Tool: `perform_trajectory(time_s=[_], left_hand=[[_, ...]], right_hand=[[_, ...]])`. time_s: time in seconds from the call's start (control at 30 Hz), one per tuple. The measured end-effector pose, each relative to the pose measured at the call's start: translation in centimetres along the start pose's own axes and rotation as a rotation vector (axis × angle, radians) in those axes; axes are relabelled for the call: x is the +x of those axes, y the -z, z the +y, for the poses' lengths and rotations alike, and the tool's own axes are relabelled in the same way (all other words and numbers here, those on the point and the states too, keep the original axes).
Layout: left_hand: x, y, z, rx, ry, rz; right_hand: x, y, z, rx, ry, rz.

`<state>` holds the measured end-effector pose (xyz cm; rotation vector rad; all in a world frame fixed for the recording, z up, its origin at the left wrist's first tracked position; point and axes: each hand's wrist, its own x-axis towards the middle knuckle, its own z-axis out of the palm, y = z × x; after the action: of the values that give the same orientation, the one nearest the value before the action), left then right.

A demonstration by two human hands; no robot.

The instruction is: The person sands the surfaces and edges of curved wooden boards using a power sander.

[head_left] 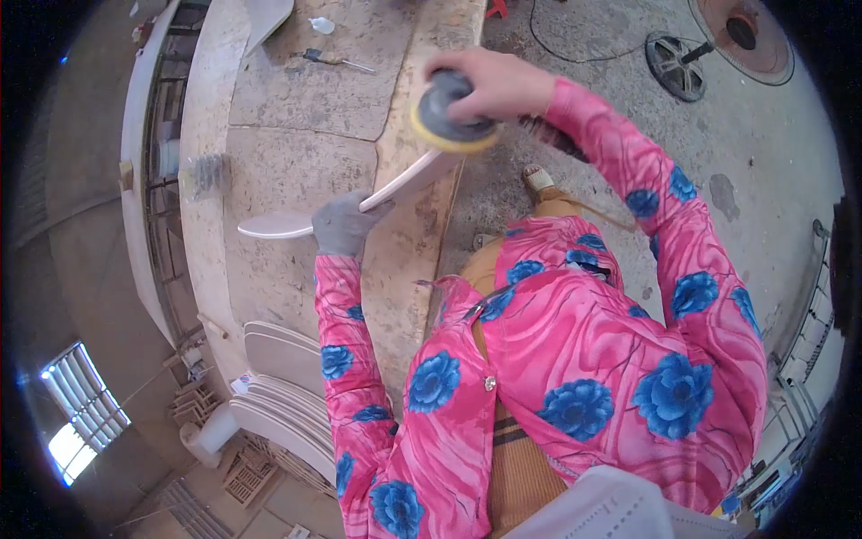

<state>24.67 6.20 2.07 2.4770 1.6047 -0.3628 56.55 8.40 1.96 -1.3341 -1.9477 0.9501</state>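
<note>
My left hand (343, 225), in a grey glove, is closed around the middle of a curved pale panel (407, 181). One end of the panel reaches left over the worktable (305, 171), and the other rises toward my right hand. My bare right hand (503, 85) grips a round dark sander (446, 112) from above. The sander's yellow-edged pad is at the panel's raised upper end; whether it presses on the surface I cannot tell.
A stack of similar curved panels (278, 409) stands at the lower left. On the table lie a dark-handled tool (337, 61) and a small white bottle (321, 25). A fan (741, 34) on a round base (675, 67) stands at the upper right, near a cable.
</note>
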Motion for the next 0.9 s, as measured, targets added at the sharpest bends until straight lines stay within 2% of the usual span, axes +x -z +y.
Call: perform_trajectory(time_s=[0.03,0.1,0.13,0.2,0.33,0.4,0.43,0.47,0.53,0.6,0.67,0.73,0.8,0.9], left_hand=[[-0.1,-0.3,-0.2,0.003,-0.005,-0.005],[0.1,-0.9,-0.9,0.006,-0.048,0.017],[0.0,-1.0,-1.0,0.011,-0.051,0.014],[-0.1,-0.9,-1.1,-0.014,-0.05,0.012],[-0.5,-0.1,-0.6,0.001,-0.031,0.015],[-0.6,-0.3,-0.9,-0.004,0.005,0.018],[-0.7,-0.5,-0.9,-0.007,0.024,0.03],[-0.9,-0.7,-0.8,-0.018,0.076,0.073],[-1.4,-1.6,-1.1,-0.036,0.178,0.14],[-2.1,-4.0,-1.3,-0.199,0.28,0.266],[-1.9,-7.4,-1.4,-0.08,0.303,0.23],[-0.9,-9.1,0.2,-0.07,0.394,0.022],[0.2,-12.5,0.7,-0.091,0.325,0.264],[0.6,-11.8,2.1,-0.117,0.387,0.215]], right_hand=[[-0.3,-0.1,2.7,0.004,-0.006,0.003],[-1.3,-1.2,7.2,0.53,-0.209,-0.12],[-2.2,-2.1,8.4,0.535,-0.21,-0.116],[-3.8,-4.3,10.3,0.821,-0.429,-0.146],[-5.9,-9.8,15.7,0.9,-0.515,-0.027],[-6.1,-10.4,16.9,0.527,-0.531,-0.089],[-6.0,-8.9,13.7,0.069,-0.61,-0.192],[-6.5,-9.5,12.0,-0.213,-0.573,-0.203],[-7.3,-10.1,11.2,-0.291,-0.519,-0.259],[-7.8,-10.4,10.1,-0.312,-0.48,-0.249],[-8.0,-10.7,8.4,-0.31,-0.463,-0.217],[-7.6,-11.1,6.8,-0.325,-0.418,-0.252],[-7.7,-11.2,5.9,-0.35,-0.361,-0.177],[-7.1,-11.5,4.4,-0.359,-0.297,-0.192]])
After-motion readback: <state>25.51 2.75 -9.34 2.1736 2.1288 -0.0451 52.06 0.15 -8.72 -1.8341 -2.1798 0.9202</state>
